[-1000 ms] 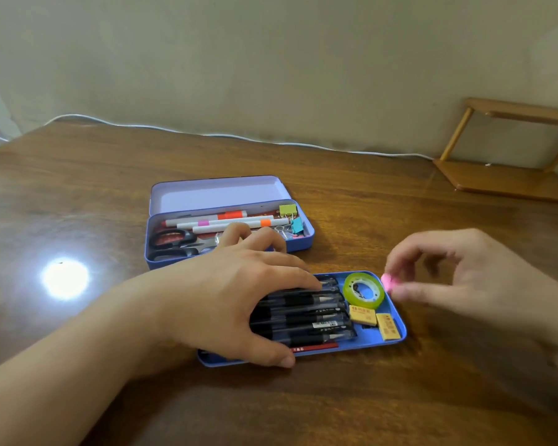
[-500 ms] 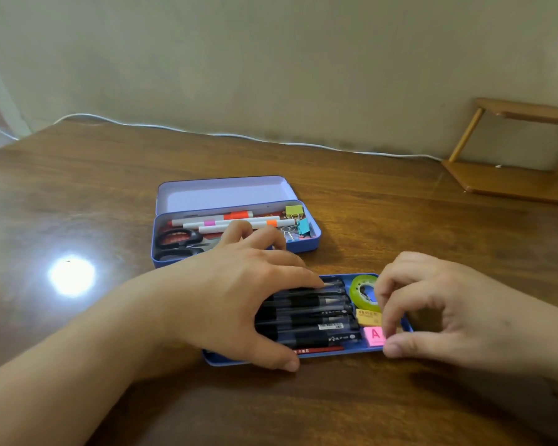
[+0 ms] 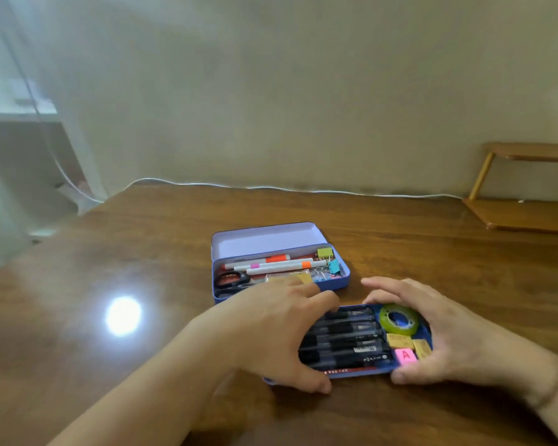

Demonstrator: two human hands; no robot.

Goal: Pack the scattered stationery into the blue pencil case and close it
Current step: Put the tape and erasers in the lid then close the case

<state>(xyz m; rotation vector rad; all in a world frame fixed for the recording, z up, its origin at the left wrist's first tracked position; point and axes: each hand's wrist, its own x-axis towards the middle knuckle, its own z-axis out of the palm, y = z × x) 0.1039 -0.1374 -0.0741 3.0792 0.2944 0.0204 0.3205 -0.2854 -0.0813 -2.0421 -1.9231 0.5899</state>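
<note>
Low in the frame, just right of centre, the blue inner tray [image 3: 427, 331] lies flat on the desk [image 3: 142, 268] with a hand at each end. The left hand [image 3: 271, 329] curls over the tray's left end and the row of black pens [image 3: 345, 342], thumb at the near edge, fingers reaching the far one. The right hand [image 3: 432, 326] cups the right end likewise, thumb at the near corner beside the pink eraser [image 3: 405, 354]. Holding both ends probably keeps the tray level when lifted, so its contents do not slide. Two yellow erasers [image 3: 400, 341] and the green tape roll [image 3: 399, 318] fill that end. Just behind, at mid-frame, the blue pencil case [image 3: 340, 280] stands open, lid tipped back, holding markers [image 3: 271, 263], scissors [image 3: 231, 281] and binder clips [image 3: 329, 260]; the tray likely seats on top. Along the far edge runs a white cable [image 3: 303, 189]; at upper right stands a wooden rack [image 3: 525, 214].
</note>
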